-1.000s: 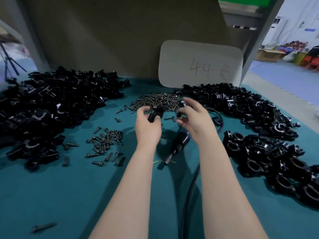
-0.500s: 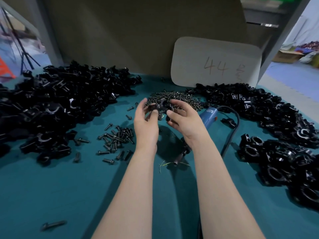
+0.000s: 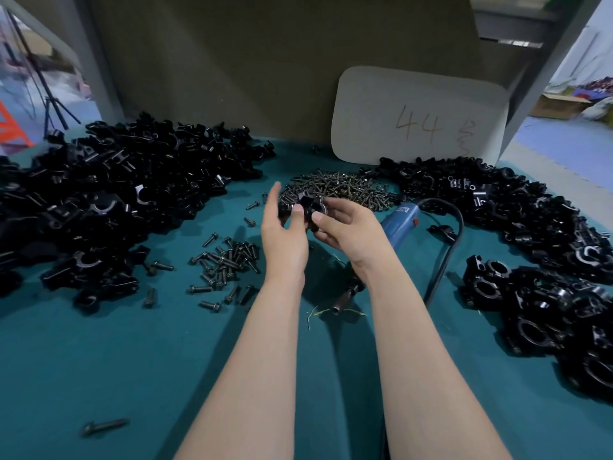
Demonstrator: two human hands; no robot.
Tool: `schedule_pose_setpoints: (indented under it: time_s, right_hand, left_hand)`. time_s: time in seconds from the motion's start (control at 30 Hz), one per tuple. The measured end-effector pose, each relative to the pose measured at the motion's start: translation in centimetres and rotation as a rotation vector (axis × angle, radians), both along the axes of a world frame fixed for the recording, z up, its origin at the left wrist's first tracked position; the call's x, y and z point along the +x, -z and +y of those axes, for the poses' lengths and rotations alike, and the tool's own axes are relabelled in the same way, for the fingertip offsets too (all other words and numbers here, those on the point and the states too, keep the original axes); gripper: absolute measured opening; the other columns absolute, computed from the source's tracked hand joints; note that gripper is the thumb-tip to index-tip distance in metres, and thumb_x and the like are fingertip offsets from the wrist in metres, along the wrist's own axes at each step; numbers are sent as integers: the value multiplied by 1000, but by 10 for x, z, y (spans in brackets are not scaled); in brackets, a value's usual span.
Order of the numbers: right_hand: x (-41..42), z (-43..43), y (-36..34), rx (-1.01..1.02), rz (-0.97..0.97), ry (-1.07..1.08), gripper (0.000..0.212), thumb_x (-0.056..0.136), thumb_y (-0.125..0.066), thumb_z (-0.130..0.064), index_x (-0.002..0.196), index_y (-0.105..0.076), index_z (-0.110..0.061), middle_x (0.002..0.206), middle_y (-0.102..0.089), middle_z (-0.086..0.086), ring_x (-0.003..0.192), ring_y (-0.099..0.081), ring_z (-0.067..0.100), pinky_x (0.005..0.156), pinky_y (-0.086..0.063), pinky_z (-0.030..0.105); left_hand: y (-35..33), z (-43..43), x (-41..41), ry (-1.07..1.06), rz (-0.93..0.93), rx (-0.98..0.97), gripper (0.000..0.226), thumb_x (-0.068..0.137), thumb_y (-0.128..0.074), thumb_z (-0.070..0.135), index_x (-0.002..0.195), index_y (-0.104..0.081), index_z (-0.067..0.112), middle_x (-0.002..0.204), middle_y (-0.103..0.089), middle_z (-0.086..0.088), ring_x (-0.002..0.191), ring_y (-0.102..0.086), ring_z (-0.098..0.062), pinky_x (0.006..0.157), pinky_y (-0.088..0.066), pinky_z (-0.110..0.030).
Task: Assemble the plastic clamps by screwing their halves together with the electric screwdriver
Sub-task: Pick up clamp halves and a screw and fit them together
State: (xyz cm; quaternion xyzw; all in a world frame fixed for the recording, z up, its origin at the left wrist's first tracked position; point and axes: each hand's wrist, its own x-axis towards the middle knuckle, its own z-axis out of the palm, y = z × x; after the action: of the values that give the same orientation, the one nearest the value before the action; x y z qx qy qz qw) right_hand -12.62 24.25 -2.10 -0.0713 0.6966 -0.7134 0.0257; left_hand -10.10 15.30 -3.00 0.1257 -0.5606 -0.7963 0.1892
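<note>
A black plastic clamp (image 3: 309,206) is held up over the middle of the table. My right hand (image 3: 348,229) pinches it between thumb and fingers. My left hand (image 3: 282,234) touches its left side with the thumb, its other fingers straight and raised. The blue electric screwdriver (image 3: 396,222) lies on the teal table (image 3: 139,346) under my right wrist, its bit tip (image 3: 341,303) pointing toward me. A heap of small screws (image 3: 345,187) lies just behind the hands.
Loose clamp halves are heaped at the left (image 3: 109,197) and back right (image 3: 491,200). Assembled clamps (image 3: 564,313) pile up at the right. Black bolts (image 3: 225,263) lie scattered left of my left arm. A white card marked 44 (image 3: 421,117) leans on the back wall. The screwdriver's cable (image 3: 447,247) curves to the right.
The hands with the clamp have moved away from me toward the screw heap. My left fingers have straightened off the clamp. The view has shifted left.
</note>
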Motion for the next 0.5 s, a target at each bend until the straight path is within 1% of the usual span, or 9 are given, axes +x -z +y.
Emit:
schedule_pose_setpoints:
  time_s: [0.03, 0.1, 0.13, 0.2, 0.3, 0.33, 0.4, 0.5]
  right_hand:
    - [0, 0, 0, 23, 15, 0, 41, 88, -65, -6, 128, -54, -8, 105, -64, 2, 97, -64, 17, 79, -56, 22]
    - [0, 1, 0, 76, 63, 13, 34, 87, -66, -6, 119, -58, -15, 99, -63, -7, 104, -63, 16, 84, -56, 25]
    - [0, 2, 0, 74, 75, 19, 31, 87, -67, -6, 114, -59, -19, 99, -62, -8, 108, -62, 17, 89, -54, 29]
    - [0, 5, 1, 31, 68, 25, 29, 87, -66, -5, 108, -58, -22, 101, -63, -8, 114, -60, 18, 97, -51, 36]
    - [-1, 6, 1, 44, 89, 36, 28, 86, -66, -4, 105, -60, -24, 101, -64, -8, 113, -60, 17, 100, -48, 39]
    - [-1, 6, 1, 66, 102, 38, 28, 86, -67, -4, 105, -60, -25, 101, -64, -9, 113, -60, 16, 101, -48, 39]
    - [0, 5, 0, 113, 127, 40, 29, 86, -67, -5, 110, -62, -22, 99, -64, -11, 111, -61, 15, 101, -47, 40]
    - [0, 4, 0, 159, 160, 69, 33, 86, -68, -7, 117, -62, -15, 96, -63, -13, 108, -61, 14, 100, -48, 39]
  left_hand:
    - [0, 0, 0, 10, -8, -17, 35, 101, -47, 13, 122, -52, 40, 141, -50, -16, 130, -49, -29, 108, -41, -44]
    - [0, -2, -2, 57, -48, -32, 31, 102, -43, 15, 112, -57, 41, 133, -58, -10, 121, -56, -24, 105, -45, -42]
    - [0, -3, -3, 87, -60, -26, 30, 103, -42, 16, 112, -57, 40, 130, -60, -7, 117, -59, -21, 103, -47, -40]
    - [2, -4, -6, 123, -69, 12, 27, 103, -42, 16, 116, -57, 34, 122, -64, -4, 109, -63, -18, 95, -51, -35]
    - [2, -5, -9, 129, -104, 130, 27, 102, -43, 15, 125, -57, 21, 101, -70, -2, 86, -68, -12, 80, -55, -29]
    - [2, -5, -9, 133, -120, 143, 28, 102, -43, 15, 126, -57, 20, 98, -71, -2, 81, -68, -11, 75, -56, -28]
    - [2, -6, -9, 146, -141, 139, 29, 102, -42, 16, 126, -58, 20, 104, -70, -6, 83, -68, -13, 72, -57, -26]
    - [1, -3, -8, 133, -130, 112, 27, 102, -44, 13, 125, -58, 13, 114, -67, -10, 100, -67, -18, 79, -56, -27]
